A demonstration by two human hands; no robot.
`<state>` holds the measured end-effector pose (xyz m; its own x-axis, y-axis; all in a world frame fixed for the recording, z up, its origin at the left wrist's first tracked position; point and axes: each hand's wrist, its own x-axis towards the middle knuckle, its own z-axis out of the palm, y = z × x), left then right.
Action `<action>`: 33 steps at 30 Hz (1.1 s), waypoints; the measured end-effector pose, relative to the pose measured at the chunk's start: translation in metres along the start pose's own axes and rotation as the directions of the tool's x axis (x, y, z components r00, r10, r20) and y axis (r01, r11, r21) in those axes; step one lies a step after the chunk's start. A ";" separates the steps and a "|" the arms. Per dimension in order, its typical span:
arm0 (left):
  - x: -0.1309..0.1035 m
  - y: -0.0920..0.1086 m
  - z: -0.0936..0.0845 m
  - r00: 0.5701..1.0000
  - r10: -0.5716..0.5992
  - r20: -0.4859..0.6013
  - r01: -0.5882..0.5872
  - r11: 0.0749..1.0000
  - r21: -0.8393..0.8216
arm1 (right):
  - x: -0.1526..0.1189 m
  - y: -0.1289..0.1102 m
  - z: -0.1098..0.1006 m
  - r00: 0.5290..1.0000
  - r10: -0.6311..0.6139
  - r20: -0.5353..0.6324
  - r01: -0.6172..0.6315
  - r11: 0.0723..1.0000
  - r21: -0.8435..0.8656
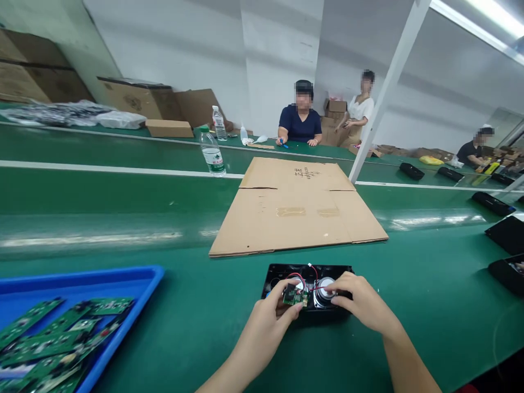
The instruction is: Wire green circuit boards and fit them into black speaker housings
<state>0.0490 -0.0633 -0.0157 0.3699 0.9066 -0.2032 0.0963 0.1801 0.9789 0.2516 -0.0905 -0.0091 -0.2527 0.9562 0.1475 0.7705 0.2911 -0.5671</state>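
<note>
Over the green surface [184, 327], head view: left hand [266, 322] pinches a small circuit board [292, 295] between thumb and fingers, above the left part of a black speaker housing [335, 315]. Right hand [364, 303] has its fingertips drawn together on a thin red lead, over the right-hand speaker driver [325, 293]. White connector [310, 265] shows at the housing's far edge.

Handling, as judged: board light, rigid, brittle at its parts and solder joints; best taken by bare edges. Lead limp, easily tugged loose; grip near its end, leave slack. Housing likely stiff plastic, smooth, heavier for its drivers; outer walls are the place to hold, clear of the cones.

Containers: housing lies open side up, drivers and wiring inside. Blue tray [156, 273], at left, carries a loose, overlapping heap of green circuit boards [24, 349]; edges could scrape. Green-capped bottle [213, 158], upright beyond, looks to hold clear liquid; exact level hard to read. Carton [137, 101] at the far side: contents hidden. Flattened cardboard [295, 229] lies beyond the housing, holding nothing.
</note>
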 end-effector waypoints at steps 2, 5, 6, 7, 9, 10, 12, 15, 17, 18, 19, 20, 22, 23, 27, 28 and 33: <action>0.006 -0.002 0.002 1.000 0.014 -0.017 -0.013 1.000 0.019 | 0.005 -0.002 0.009 0.988 -0.051 -0.147 0.063 0.995 0.075; 0.009 -0.002 0.003 0.999 0.013 -0.036 -0.013 1.000 0.003 | 0.010 -0.008 0.025 0.945 -0.100 -0.313 0.138 0.985 0.104; 0.009 -0.002 0.003 0.999 0.007 -0.040 -0.006 1.000 0.001 | 0.011 -0.010 0.030 0.939 -0.071 -0.338 0.124 0.983 0.137; 0.009 -0.002 0.003 0.999 0.000 -0.041 0.000 1.000 0.004 | 0.012 -0.012 0.035 0.938 -0.015 -0.347 0.087 0.977 0.194; 0.008 -0.002 0.004 0.999 -0.007 -0.048 0.008 1.000 0.009 | 0.012 -0.015 0.042 0.937 0.120 -0.329 -0.011 0.949 0.315; 0.008 -0.002 0.004 0.998 -0.008 -0.054 0.008 1.000 0.008 | 0.012 -0.016 0.044 0.934 0.160 -0.320 -0.043 0.939 0.342; 0.009 -0.002 0.004 0.998 -0.002 -0.068 0.002 1.000 0.002 | 0.012 -0.017 0.047 0.939 0.125 -0.320 -0.021 0.951 0.309; 0.009 -0.004 0.004 0.998 0.000 -0.069 0.000 1.000 0.008 | 0.011 -0.016 0.052 0.939 -0.042 -0.341 0.097 0.985 0.146; 0.010 -0.004 0.003 0.999 0.006 -0.052 -0.005 1.000 0.025 | 0.011 -0.015 0.054 0.931 -0.110 -0.348 0.128 0.991 0.030; 0.010 -0.005 0.003 0.999 0.010 -0.044 -0.009 0.999 0.036 | 0.011 -0.015 0.055 0.928 -0.130 -0.349 0.131 0.991 -0.020; 0.010 -0.005 0.003 0.999 0.014 -0.037 -0.013 0.999 0.049 | 0.011 -0.015 0.056 0.926 -0.145 -0.350 0.134 0.989 -0.056; 0.010 -0.005 0.003 0.999 0.020 -0.031 -0.018 0.998 0.062 | 0.011 -0.015 0.057 0.923 -0.159 -0.351 0.140 0.987 -0.078; 0.011 -0.006 0.002 0.999 0.031 -0.018 -0.029 0.995 0.091 | 0.012 -0.015 0.058 0.918 -0.184 -0.352 0.158 0.982 -0.100; 0.011 -0.006 0.003 0.999 0.037 -0.011 -0.035 0.994 0.108 | 0.012 -0.015 0.058 0.915 -0.199 -0.350 0.168 0.979 -0.118; 0.009 -0.007 0.004 0.997 0.083 0.003 -0.081 0.967 0.243 | 0.012 -0.016 0.059 0.910 -0.267 -0.317 0.179 0.943 -0.280; 0.009 -0.008 0.005 0.994 0.111 0.003 -0.106 0.947 0.302 | 0.012 -0.017 0.060 0.909 -0.277 -0.311 0.174 0.931 -0.321; 0.007 -0.010 0.010 0.958 0.286 0.006 -0.240 0.792 0.561 | 0.013 -0.018 0.066 0.897 -0.297 -0.328 0.151 0.902 -0.405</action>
<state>0.0597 -0.0624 -0.0275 0.3871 0.9181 0.0856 0.5062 -0.2892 0.8125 0.1956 -0.0856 -0.0504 -0.2637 0.7805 0.5669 0.8937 0.4188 -0.1609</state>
